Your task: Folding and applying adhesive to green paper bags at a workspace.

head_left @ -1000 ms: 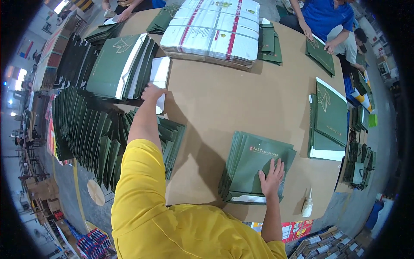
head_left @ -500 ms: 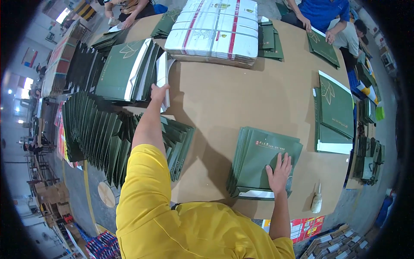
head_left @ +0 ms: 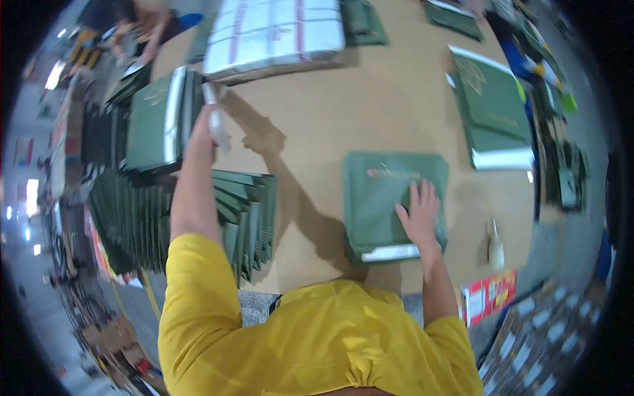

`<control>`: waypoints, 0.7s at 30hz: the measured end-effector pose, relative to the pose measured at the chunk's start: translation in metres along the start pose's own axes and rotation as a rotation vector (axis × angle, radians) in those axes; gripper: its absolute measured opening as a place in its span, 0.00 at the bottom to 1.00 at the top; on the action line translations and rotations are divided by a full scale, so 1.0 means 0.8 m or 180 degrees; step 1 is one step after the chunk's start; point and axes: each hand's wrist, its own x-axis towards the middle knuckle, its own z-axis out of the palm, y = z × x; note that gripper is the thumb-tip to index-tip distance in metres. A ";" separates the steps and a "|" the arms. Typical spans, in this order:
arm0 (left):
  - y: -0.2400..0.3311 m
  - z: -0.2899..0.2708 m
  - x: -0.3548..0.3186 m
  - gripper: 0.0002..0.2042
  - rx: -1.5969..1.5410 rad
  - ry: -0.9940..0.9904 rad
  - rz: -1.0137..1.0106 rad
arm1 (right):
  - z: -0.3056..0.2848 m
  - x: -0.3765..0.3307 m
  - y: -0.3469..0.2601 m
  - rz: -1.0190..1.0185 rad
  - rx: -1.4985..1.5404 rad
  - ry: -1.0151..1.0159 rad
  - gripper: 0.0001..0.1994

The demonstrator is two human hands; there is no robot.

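My right hand point(head_left: 421, 212) lies flat with fingers spread on a stack of flattened green paper bags point(head_left: 373, 211). A white folded band point(head_left: 389, 253) runs along the stack's near edge. At the far left, my blurred left hand point(head_left: 206, 122) is closed around a white paper strip point(head_left: 219, 131), beside another pile of green bags point(head_left: 148, 122) with white edges. How many strips it holds is not clear. Below that arm, more green bags point(head_left: 254, 221) lie fanned out, partly hidden by the forearm.
A large white strapped bundle point(head_left: 274, 36) stands at the back. More green bags point(head_left: 492, 99) lie at the right, near a glue bottle point(head_left: 495, 252) with a thin nozzle. Another person's arm point(head_left: 155, 30) shows at the far left. Brown paper point(head_left: 310, 125) covers the table.
The whole view has shifted, with the table's far side moving up. The bags under my right hand look more evenly stacked. My left hand still grips the white strip, its far end tilted.
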 end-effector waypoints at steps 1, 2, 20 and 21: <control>0.001 -0.009 -0.008 0.30 -0.0391 -0.0203 0.0099 | -0.001 0.006 -0.007 -0.0075 -0.0023 -0.0004 0.35; 0.009 0.005 -0.030 0.33 -0.0726 -0.0289 -0.0161 | 0.001 0.008 -0.011 -0.0110 -0.0052 -0.0001 0.35; -0.245 0.269 -0.327 0.38 0.3935 -0.1073 0.2279 | 0.034 0.023 0.033 0.0344 0.2215 0.1140 0.30; -0.241 0.267 -0.325 0.38 0.4244 -0.1167 0.2259 | 0.032 0.026 0.027 0.0434 0.2246 0.1115 0.30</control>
